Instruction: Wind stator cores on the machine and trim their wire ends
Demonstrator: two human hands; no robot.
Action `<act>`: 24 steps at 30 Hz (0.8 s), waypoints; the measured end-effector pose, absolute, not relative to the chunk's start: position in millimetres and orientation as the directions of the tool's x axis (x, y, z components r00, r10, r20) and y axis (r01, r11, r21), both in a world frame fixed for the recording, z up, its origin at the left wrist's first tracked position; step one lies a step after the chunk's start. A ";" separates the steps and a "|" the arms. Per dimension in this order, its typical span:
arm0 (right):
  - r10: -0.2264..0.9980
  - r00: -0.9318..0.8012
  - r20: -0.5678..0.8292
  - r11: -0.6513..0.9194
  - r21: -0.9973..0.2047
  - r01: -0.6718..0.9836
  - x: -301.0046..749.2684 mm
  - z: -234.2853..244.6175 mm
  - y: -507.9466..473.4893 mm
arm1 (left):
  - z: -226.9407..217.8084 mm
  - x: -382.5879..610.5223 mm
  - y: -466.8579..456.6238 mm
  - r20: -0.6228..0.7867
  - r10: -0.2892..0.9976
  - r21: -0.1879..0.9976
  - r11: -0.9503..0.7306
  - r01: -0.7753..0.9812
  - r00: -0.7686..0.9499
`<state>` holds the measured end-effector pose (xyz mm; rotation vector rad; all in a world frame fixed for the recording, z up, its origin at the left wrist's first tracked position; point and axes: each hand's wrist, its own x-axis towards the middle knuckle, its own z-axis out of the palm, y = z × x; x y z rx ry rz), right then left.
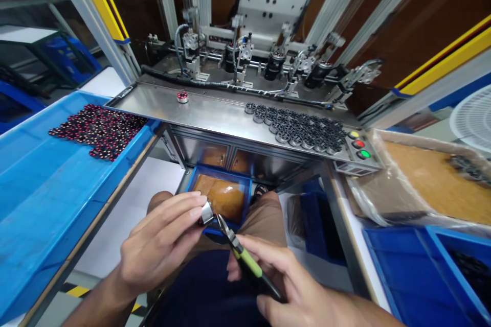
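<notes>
Between the fingers and thumb of my left hand (164,237) is a small round metal motor stator (207,211), its silver rim facing right. My right hand (286,271) grips a pair of cutting pliers (245,258) with green and black handles. The pliers' pointed jaws are close to the stator's right side; whether they touch it I cannot tell. Both hands are above my lap, over a blue bin (247,199) lined with brown material. A single wound stator with red on top (183,96) sits on the steel ledge (215,110) of the machine.
Many bare black-and-silver stators (303,127) cover the ledge's right part, beside yellow, red and green buttons (359,144). Wound parts (102,127) fill the far end of a blue tray (34,194) at left. On the right stand a plastic-lined box (422,173) and blue bins (402,260).
</notes>
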<state>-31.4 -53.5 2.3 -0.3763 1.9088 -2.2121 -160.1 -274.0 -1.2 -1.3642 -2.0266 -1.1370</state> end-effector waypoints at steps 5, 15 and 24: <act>-0.315 -0.944 0.094 -0.173 -0.984 -0.040 -35.1 2.0 -57.7 | 0.1 -159.0 -273.9 0.741 0.509 0.438 0.129 0.890 -0.438; -0.285 -0.954 0.089 -0.158 -0.986 -0.044 -35.8 -0.6 -60.8 | 2.6 -156.3 -270.7 0.743 0.492 0.455 0.127 0.881 -0.455; -0.283 -0.958 0.039 -0.115 -0.993 -0.007 -42.4 1.4 -62.7 | 2.9 -154.6 -271.0 0.746 0.465 0.465 0.149 0.873 -0.477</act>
